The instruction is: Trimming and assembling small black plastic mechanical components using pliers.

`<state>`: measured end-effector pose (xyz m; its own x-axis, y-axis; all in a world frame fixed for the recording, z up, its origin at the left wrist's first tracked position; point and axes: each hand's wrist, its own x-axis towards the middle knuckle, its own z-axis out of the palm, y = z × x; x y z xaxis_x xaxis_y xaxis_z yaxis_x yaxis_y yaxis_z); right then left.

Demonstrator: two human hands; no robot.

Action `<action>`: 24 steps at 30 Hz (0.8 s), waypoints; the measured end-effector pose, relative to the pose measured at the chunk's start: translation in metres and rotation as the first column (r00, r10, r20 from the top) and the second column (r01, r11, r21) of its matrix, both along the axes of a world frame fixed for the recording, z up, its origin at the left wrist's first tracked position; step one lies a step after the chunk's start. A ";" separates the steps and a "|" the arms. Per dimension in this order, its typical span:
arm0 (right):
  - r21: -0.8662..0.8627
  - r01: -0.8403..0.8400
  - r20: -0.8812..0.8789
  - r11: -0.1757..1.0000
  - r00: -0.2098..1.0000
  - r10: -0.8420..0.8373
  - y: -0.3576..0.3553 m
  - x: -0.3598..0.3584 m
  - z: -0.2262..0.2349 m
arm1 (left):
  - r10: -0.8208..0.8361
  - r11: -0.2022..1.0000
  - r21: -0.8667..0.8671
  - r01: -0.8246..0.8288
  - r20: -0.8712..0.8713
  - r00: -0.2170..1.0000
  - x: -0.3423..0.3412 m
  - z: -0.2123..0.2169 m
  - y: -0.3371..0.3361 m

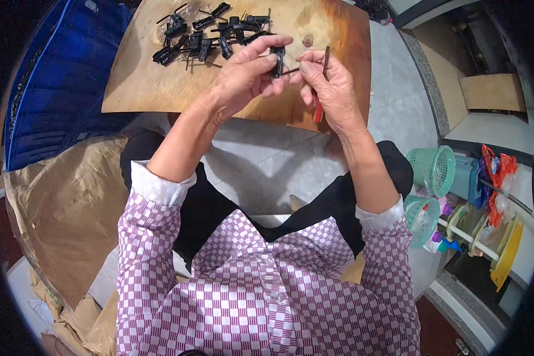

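Note:
My left hand is closed on a small black plastic part, held upright between thumb and fingers above the table's near side. Just to its right, my right hand is closed around a slim tool with a red handle; its dark narrow end sticks up past the fingers. A thin dark rod spans the gap between the black part and my right fingertips. Whether it is fixed to the part, I cannot tell. Several similar black parts with thin rods lie heaped beyond my left hand.
Under my hands is a worn wooden table. A blue corrugated container stands at the left, above brown paper. Green plastic baskets and a yellow plastic piece are at the right.

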<state>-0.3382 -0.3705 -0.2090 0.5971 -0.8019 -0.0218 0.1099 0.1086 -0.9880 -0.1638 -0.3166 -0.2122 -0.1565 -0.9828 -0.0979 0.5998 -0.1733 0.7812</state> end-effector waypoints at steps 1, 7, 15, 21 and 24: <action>0.027 -0.033 0.013 0.999 0.999 0.032 -0.001 -0.001 0.001 | -0.077 0.997 -0.018 0.077 0.026 0.997 0.001 -0.001 0.001; 0.317 -0.263 0.056 0.911 0.964 0.259 -0.006 -0.012 0.005 | -0.209 0.977 -0.043 0.209 0.002 0.978 -0.008 0.005 0.008; 0.006 -0.142 -0.152 0.990 0.978 0.141 -0.004 -0.012 0.002 | -0.188 0.981 -0.008 0.195 0.231 0.955 -0.015 0.002 0.010; -0.073 -0.031 -0.193 0.997 0.981 0.016 -0.001 -0.004 -0.017 | 0.294 0.889 -0.439 0.131 0.765 0.573 -0.024 -0.022 0.005; -0.037 0.009 -0.187 0.999 0.982 -0.016 0.003 0.003 -0.007 | 0.285 0.924 -0.378 0.051 0.772 0.567 -0.027 -0.017 0.004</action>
<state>-0.3356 -0.3673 -0.2158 0.5749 -0.8116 -0.1035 -0.0761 0.0729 -0.9944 -0.1912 -0.3121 -0.2290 -0.0582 -0.9778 0.2011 -0.3105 0.2092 0.9273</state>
